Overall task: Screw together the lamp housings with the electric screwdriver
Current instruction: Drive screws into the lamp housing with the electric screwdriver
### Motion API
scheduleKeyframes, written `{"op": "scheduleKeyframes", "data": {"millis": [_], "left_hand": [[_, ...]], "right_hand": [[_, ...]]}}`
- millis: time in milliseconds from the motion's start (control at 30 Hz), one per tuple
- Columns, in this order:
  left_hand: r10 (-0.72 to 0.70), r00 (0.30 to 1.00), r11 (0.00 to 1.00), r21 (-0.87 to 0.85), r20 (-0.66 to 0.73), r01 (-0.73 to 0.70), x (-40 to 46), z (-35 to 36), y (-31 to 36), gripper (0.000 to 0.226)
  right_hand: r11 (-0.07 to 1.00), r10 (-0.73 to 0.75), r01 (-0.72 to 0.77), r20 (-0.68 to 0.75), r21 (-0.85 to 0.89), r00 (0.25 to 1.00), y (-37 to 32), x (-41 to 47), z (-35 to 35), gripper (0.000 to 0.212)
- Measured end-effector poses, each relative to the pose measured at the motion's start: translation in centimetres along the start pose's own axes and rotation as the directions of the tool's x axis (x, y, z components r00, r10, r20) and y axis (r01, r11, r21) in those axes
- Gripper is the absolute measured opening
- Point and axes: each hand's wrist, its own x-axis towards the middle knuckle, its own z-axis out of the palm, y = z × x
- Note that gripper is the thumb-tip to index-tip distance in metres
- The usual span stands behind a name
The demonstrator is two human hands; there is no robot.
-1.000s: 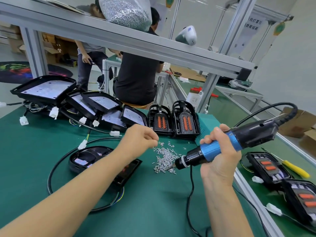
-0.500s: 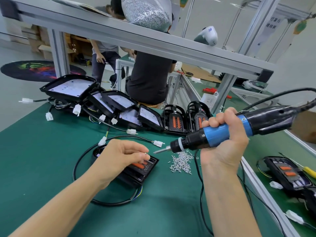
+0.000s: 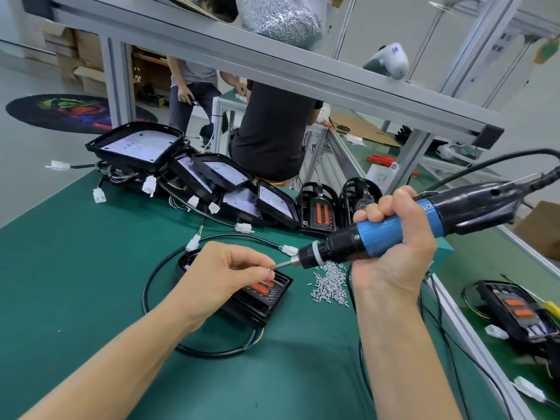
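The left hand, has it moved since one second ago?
Yes. The left hand went from the screw pile to above the lamp housing.

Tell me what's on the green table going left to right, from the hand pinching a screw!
left hand → screw pile → right hand gripping the electric screwdriver → lamp housing with orange strips → yellow screwdriver handle

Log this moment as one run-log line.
left hand: pinches screw at bit tip | right hand: grips electric screwdriver | lamp housing: below, not yet driven
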Motion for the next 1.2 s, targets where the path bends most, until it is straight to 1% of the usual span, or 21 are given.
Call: {"op": "scheduleKeyframes", "data": {"millis": [133, 233, 267, 300, 367, 400, 467, 533, 633, 700, 800, 900, 967, 1033, 1100, 1200], "left_hand": [[0.0, 1.0, 1.0, -0.019, 0.006, 0.0, 0.2, 0.0, -0.2, 0.017], [0.003, 1.0, 0.999, 0.036, 0.002, -0.003, 0.5, 0.0, -0.2, 0.018], [0.015, 1.0, 0.994, 0.106, -0.009, -0.014, 0.7, -0.1, -0.4, 0.018], [0.038, 0.999, 0.977, 0.212, -0.025, -0.032, 1.0, -0.3, -0.5, 0.018], [0.109, 0.993, 0.897, 0.436, -0.05, -0.076, 1.5, -0.9, -0.9, 0.015], [0.144, 0.988, 0.848, 0.522, -0.051, -0.097, 1.7, -1.1, -1.1, 0.013], [0.19, 0.981, 0.756, 0.643, -0.039, -0.121, 2.2, -1.2, -1.5, 0.013], [0.2, 0.979, 0.693, 0.711, -0.032, -0.118, 2.8, -0.7, -1.8, 0.013], [0.197, 0.98, 0.649, 0.752, -0.016, -0.117, 3.4, 0.2, -2.2, 0.015], [0.198, 0.98, 0.589, 0.8, -0.003, -0.116, 3.6, 0.3, -2.6, 0.017], [0.205, 0.979, 0.536, 0.835, 0.016, -0.126, 3.7, 0.0, -2.9, 0.019], [0.214, 0.974, 0.539, 0.823, 0.072, -0.179, 3.6, -0.5, -3.0, 0.018], [0.232, 0.963, 0.529, 0.812, 0.139, -0.245, 3.1, -0.9, -3.2, 0.017], [0.281, 0.94, 0.543, 0.776, 0.193, -0.322, 2.4, -1.1, -3.6, 0.016], [0.323, 0.92, 0.56, 0.739, 0.22, -0.374, 1.7, -1.4, -4.0, 0.019], [0.357, 0.908, 0.584, 0.705, 0.22, -0.401, 1.1, -1.6, -4.2, 0.02]], "right_hand": [[1.0, -0.011, 0.012, 0.013, -0.017, 1.0, 0.1, 0.1, -0.1, 0.015], [0.999, -0.015, 0.016, 0.031, -0.037, 0.999, 0.3, 0.2, -0.2, 0.015], [0.999, -0.018, 0.019, 0.037, -0.046, 0.999, 0.4, 0.3, -0.3, 0.015], [0.998, -0.021, 0.023, 0.039, -0.054, 0.999, 0.6, 0.5, -0.5, 0.016], [0.996, -0.04, 0.043, 0.031, -0.084, 0.999, 0.8, 0.8, -0.9, 0.017], [0.992, -0.057, 0.06, 0.025, -0.109, 0.998, 1.0, 0.9, -1.2, 0.018], [0.981, -0.091, 0.093, 0.018, -0.168, 0.996, 1.6, 1.2, -1.7, 0.019], [0.964, -0.113, 0.113, 0.013, -0.239, 0.994, 2.3, 1.4, -2.1, 0.019], [0.941, -0.11, 0.115, 0.033, -0.318, 0.993, 3.5, 1.6, -2.6, 0.02], [0.924, -0.101, 0.118, 0.067, -0.363, 0.993, 4.2, 1.7, -2.9, 0.021], [0.914, -0.072, 0.104, 0.097, -0.391, 0.993, 5.1, 1.9, -3.1, 0.021], [0.917, -0.039, 0.077, 0.106, -0.392, 0.994, 5.7, 2.0, -3.0, 0.019], [0.915, -0.021, 0.065, 0.114, -0.397, 0.993, 5.8, 2.0, -3.1, 0.02], [0.912, -0.008, 0.059, 0.126, -0.407, 0.992, 5.6, 2.0, -3.3, 0.022], [0.91, -0.003, 0.061, 0.139, -0.41, 0.99, 5.4, 1.9, -3.4, 0.022], [0.914, -0.006, 0.066, 0.149, -0.4, 0.989, 5.1, 1.8, -3.3, 0.023]]}}
